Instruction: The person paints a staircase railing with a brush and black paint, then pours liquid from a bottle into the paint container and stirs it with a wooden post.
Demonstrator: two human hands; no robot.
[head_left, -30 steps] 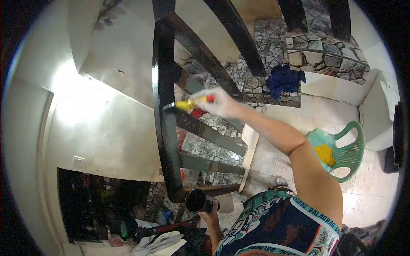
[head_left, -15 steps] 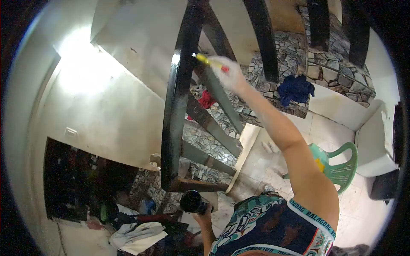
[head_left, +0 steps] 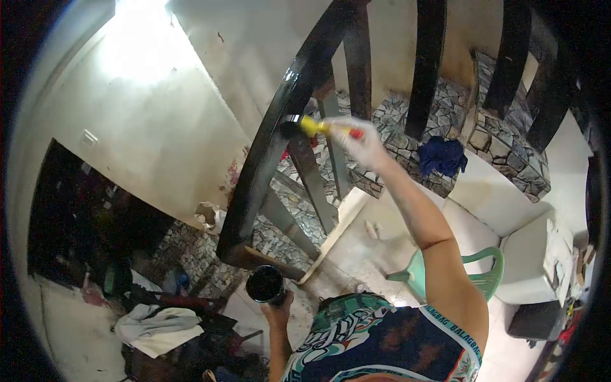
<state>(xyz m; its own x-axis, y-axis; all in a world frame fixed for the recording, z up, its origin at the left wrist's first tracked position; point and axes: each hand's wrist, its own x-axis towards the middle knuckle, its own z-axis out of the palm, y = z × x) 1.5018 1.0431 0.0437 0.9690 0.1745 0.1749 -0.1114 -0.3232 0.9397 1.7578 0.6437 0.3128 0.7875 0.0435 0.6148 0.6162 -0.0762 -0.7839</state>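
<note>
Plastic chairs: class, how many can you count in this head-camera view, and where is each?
1. A green plastic chair stands on the tiled floor at lower right, partly hidden behind the person's raised right arm. Others could be hidden outside the lens circle.

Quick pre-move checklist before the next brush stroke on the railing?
1. Right hand grips the paintbrush: ok.
2. Brush tip against the black handrail: ok.
3. Left hand holds the paint can upright: ok.
4. Paint level in the can: cannot tell, inside is dark.
5. Floor below kept free: not ok, cloths and a green chair sit under the work.
</note>
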